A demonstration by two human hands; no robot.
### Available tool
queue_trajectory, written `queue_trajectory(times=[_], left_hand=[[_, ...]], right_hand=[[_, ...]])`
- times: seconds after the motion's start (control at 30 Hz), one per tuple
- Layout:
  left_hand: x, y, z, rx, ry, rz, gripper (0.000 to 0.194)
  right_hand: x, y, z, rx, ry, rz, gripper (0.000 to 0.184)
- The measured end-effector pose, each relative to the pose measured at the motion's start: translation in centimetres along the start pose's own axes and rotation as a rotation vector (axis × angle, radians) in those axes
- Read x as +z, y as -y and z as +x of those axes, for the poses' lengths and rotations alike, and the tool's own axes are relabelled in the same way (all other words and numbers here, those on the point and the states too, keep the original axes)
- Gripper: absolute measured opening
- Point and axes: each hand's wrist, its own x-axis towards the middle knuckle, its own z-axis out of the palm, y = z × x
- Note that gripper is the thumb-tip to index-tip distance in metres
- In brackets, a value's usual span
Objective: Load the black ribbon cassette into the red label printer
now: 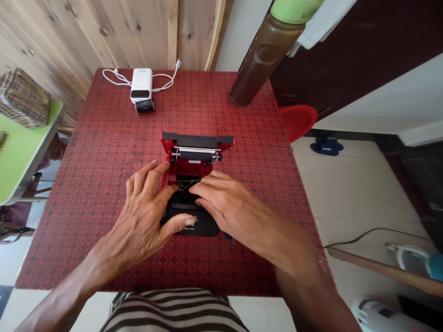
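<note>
A small red and black device [194, 228] with a roller in its raised hinged lid [198, 139] lies on the table in front of me. My left hand [148, 207] rests against its left side. The fingers there are spread, the index fingertip at the inner compartment and the thumb over the black front panel. My right hand [224, 198] reaches into the compartment from the right, its fingers bent together around something that I cannot make out. Dark, shiny material [187, 183] shows between the two hands inside the compartment. The right fingers hide part of it.
The table [104, 133] has a red patterned cover. A white power bank [141, 83] with a white cable lies near its far edge. At the far right stands a tall brown bottle [265, 60] with a green lid. A red stool [299, 121] is beyond the right edge.
</note>
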Motion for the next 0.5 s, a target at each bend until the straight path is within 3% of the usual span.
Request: queue_trajectory(times=[0.3, 0.5], left_hand=[[1.1, -0.3, 0.0, 0.01, -0.038, 0.15, 0.075], [0.6, -0.2, 0.1, -0.035, 0.023, 0.068, 0.068]], right_hand=[[0.2, 0.4, -0.7, -0.004, -0.065, -0.154, 0.02], [0.2, 0.3, -1.1, 0.021, -0.095, -0.179, 0.026]])
